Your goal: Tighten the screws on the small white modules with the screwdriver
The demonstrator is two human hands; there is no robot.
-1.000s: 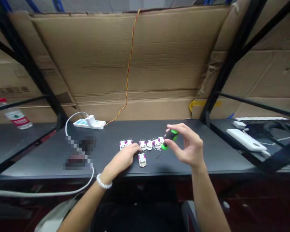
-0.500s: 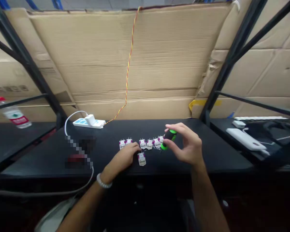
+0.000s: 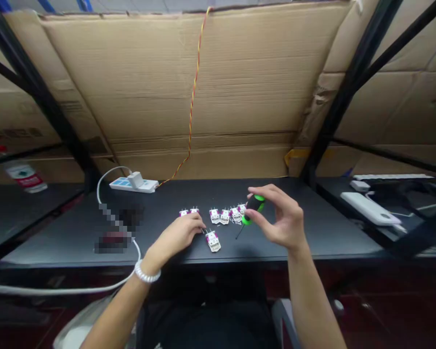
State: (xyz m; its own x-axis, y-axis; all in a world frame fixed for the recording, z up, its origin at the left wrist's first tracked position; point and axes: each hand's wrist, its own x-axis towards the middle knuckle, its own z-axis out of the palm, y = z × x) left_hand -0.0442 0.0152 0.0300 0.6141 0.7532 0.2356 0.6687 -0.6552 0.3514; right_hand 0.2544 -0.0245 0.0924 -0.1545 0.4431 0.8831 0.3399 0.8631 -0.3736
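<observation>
My right hand [image 3: 281, 218] is closed around a small screwdriver [image 3: 252, 210] with a black and green handle, its thin shaft pointing down-left toward the black table [image 3: 312, 232]. My left hand [image 3: 179, 232] rests on the table with its fingers curled, pinching something I cannot make out beside a white and magenta part [image 3: 212, 240] that lies alone near the front edge. A row of several similar small parts [image 3: 225, 215] lies just behind, between my two hands.
A white power strip [image 3: 133, 184] with a plugged charger and a white cable sits at the back left. A red-yellow twisted wire [image 3: 193, 97] hangs down the cardboard wall. A blurred dark object [image 3: 118, 228] lies left. White devices [image 3: 368, 208] rest on the right shelf, a bottle [image 3: 22, 175] far left.
My left hand has slid slightly back and left, and the lone part near it has turned a little. My right hand with the screwdriver has stayed nearly still.
</observation>
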